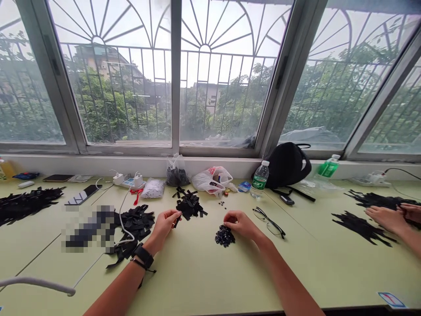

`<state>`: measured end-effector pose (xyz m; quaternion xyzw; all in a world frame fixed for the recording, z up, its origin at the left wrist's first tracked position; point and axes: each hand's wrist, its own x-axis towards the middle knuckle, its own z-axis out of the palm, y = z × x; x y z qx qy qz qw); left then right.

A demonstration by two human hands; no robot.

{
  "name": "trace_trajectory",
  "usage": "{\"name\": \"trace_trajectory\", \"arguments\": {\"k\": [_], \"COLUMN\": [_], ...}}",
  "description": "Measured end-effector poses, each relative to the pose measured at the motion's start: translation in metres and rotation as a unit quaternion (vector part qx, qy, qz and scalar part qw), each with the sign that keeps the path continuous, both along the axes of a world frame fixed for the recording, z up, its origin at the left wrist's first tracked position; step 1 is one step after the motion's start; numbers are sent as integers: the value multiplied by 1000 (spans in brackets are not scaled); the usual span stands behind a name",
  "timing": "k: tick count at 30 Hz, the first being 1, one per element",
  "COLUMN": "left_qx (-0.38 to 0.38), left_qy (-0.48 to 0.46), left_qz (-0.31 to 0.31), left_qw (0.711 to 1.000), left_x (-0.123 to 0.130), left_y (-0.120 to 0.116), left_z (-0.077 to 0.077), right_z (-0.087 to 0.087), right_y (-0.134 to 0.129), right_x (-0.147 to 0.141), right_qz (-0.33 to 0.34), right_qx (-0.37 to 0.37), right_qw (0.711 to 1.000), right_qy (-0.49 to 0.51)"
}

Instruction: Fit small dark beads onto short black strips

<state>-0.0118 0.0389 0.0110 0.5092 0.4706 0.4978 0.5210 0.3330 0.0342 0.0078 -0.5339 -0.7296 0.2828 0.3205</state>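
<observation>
My left hand (pixel 164 226), with a dark band on its wrist, pinches a short black fabric strip (pixel 178 220). Just beyond it lies a small heap of similar black strips (pixel 190 206). A larger heap of black strips (pixel 136 224) spreads to the left of that hand. My right hand (pixel 241 224) has its fingertips drawn together at the top edge of a pile of small shiny black pieces (pixel 225 237), perhaps rings or buckles. Whatever may be between those fingertips is too small to make out.
Toward the window stand a water bottle (pixel 259 180), a white plastic bag (pixel 213 181) and a black bag (pixel 287 166). Eyeglasses (pixel 269 222) lie right of my right hand. A white cable (pixel 123 219) crosses the left side. Another person's hands (pixel 390 218) handle black strips at far right.
</observation>
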Motion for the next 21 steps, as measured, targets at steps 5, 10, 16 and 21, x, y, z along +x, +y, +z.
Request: {"name": "trace_trajectory", "arguments": {"k": [5,10,16,21], "left_qx": [1,-2,-5,-3], "left_qy": [0,3,-7,-18], "left_qz": [-3,4,-2,-13], "left_qw": [1000,1000,1000,1000], "left_x": [1,2,4,5], "left_y": [-2,-3,0,1], "left_z": [2,3,2,0], "right_z": [-8,-12,-18,-22], "right_y": [6,9,15,26], "right_x": [2,4,-11,-34], "right_qz": [-37,-52,-59,-39], "right_qx": [46,77,97,64], "right_qw": [998,996,993,997], "right_qy": [-12,-9,-6,13]}}
